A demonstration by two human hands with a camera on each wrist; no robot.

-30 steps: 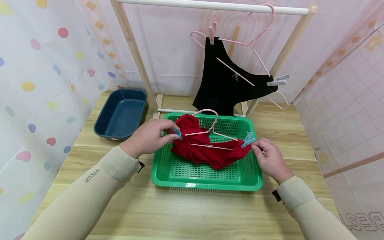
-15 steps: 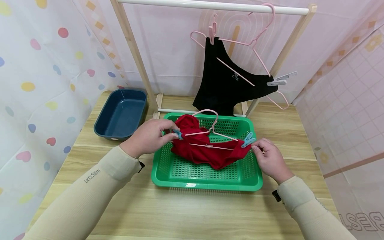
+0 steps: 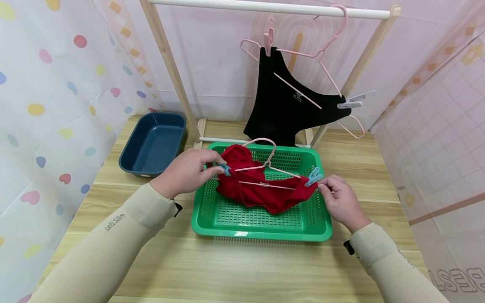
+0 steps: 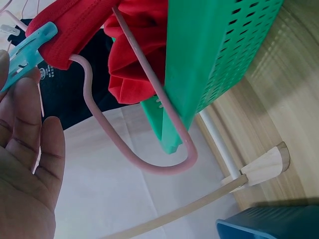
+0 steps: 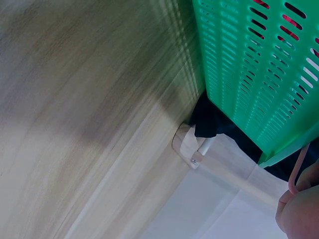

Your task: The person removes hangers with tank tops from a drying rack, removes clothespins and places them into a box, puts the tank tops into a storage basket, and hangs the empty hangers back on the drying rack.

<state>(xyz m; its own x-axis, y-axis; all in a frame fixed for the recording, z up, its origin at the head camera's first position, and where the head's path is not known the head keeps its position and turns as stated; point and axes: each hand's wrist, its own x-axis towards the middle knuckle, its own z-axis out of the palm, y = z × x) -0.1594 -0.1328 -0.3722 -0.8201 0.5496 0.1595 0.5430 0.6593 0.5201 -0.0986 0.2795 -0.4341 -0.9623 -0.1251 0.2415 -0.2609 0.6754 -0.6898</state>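
Observation:
A red garment [image 3: 265, 195] lies on a pink clothes hanger [image 3: 268, 165] over the green basket [image 3: 261, 234]. My left hand [image 3: 187, 172] pinches a light blue clothespin [image 4: 32, 47] whose far end sits on the garment's left strap; the hanger's end loop sticks out beside it in the left wrist view. My right hand [image 3: 341, 201] pinches the hanger's right end, just beyond the garment's right corner. A second light blue clothespin [image 3: 313, 176] clips that corner. In the right wrist view only part of the right hand [image 5: 304, 209] shows, at the hanger's end.
Behind the basket stands a drying rack with a white rail [image 3: 265, 6]. A black garment [image 3: 288, 105] hangs there on a pink hanger with a pink clothespin [image 3: 268, 42] and a grey clothespin [image 3: 354, 102]. A dark blue tub [image 3: 151, 171] stands at the left on the wooden table [image 3: 242, 269].
My left hand has shifted very slightly left and up at the clothespin, and a bit of the hanger's left end shows. The right hand has stayed in place.

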